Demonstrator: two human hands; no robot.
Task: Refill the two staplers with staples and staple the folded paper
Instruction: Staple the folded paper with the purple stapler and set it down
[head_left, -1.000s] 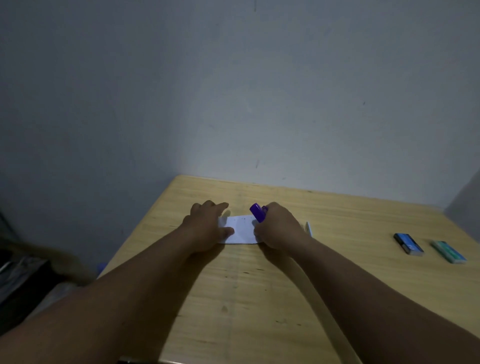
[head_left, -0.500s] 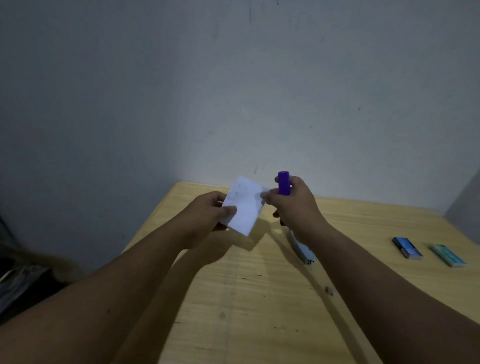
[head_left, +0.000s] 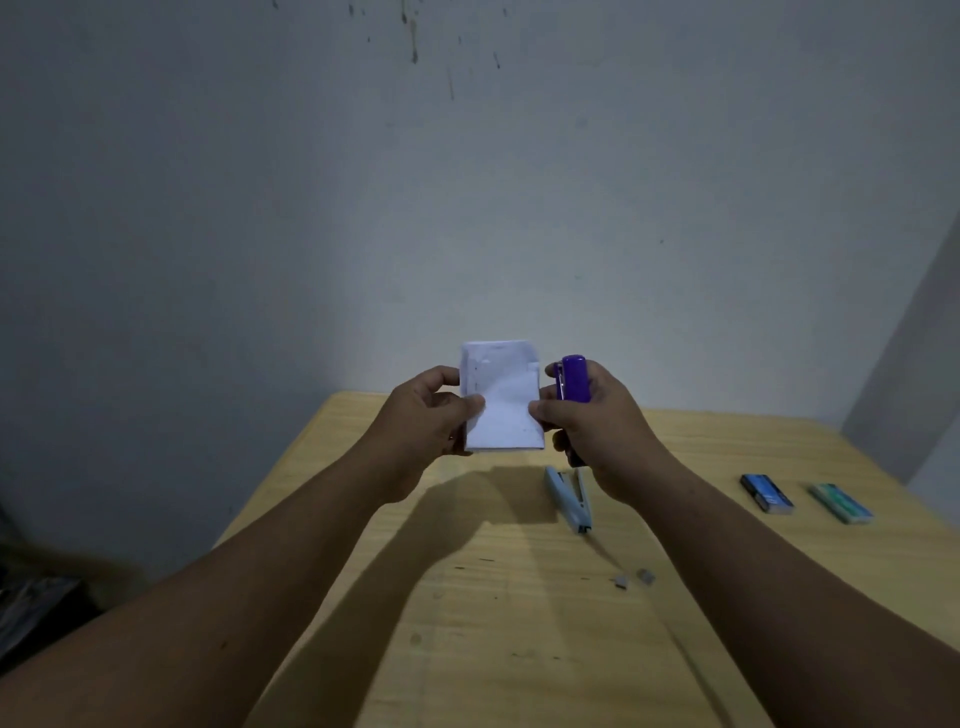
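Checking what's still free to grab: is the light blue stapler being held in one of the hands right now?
No, the light blue stapler lies on the table, while the right hand holds the purple stapler.

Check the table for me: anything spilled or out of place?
Two small grey loose bits, perhaps staples, lie on the wooden table, nearer the camera than the light blue stapler. Nothing else stands out.

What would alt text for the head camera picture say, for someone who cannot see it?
Two bare hands hold a folded white paper up above a wooden table: the left hand grips its left edge, and the right hand pinches its right edge while also holding a purple stapler. A light blue stapler and two small staple boxes lie on the table.
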